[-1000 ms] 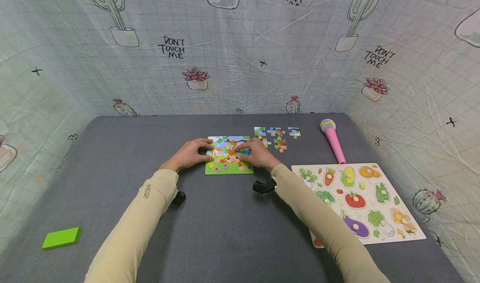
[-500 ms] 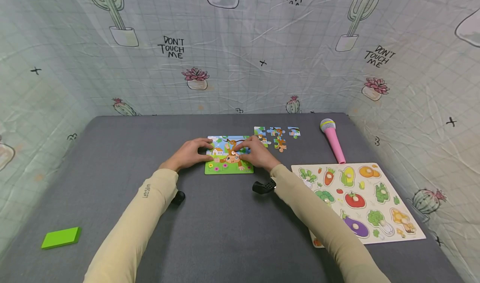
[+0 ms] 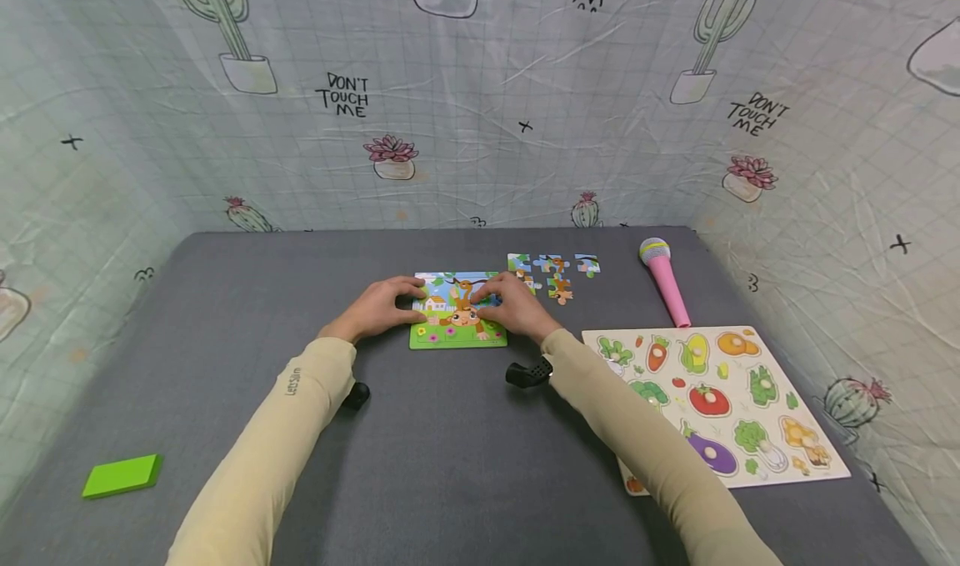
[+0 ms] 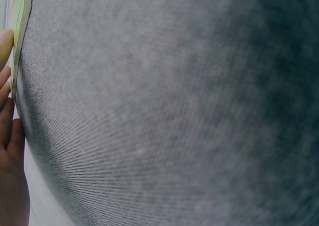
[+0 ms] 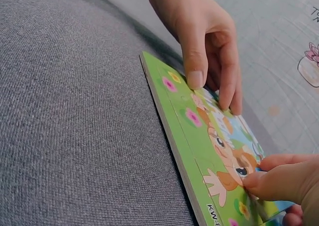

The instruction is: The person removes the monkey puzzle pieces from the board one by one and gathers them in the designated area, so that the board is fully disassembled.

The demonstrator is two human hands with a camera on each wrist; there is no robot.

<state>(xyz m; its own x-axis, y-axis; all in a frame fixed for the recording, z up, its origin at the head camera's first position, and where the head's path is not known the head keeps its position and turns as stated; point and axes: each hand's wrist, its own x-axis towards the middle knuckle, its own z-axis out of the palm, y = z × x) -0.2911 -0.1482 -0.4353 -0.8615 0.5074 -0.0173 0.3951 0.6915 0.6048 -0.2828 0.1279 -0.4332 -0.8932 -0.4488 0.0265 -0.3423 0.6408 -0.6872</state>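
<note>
A jigsaw puzzle (image 3: 450,340) with a monkey, a house and flowers lies on the grey table. My left hand (image 3: 379,308) rests on its left side, thumb and fingertips touching the picture, fairly straight. At the right side of the puzzle, my right hand (image 3: 517,308) pinches a puzzle piece (image 5: 242,173) at the monkey's face between thumb and forefinger. The fingers cover most of that piece. In the right wrist view, the left thumb (image 5: 196,71) lies near the board's green edge. Several loose puzzle pieces (image 3: 560,288) lie just beyond my right hand.
A vegetable peg board (image 3: 738,483) lies at the right, partly under my right forearm. Behind it is a pink toy microphone (image 3: 669,290). A green block (image 3: 123,476) sits at the front left. Patterned cloth (image 3: 465,174) stands behind the table.
Both hands stay at the puzzle. A small pale spot under my right fingertips, seen half a second ago, no longer shows as the fingers shift slightly.
</note>
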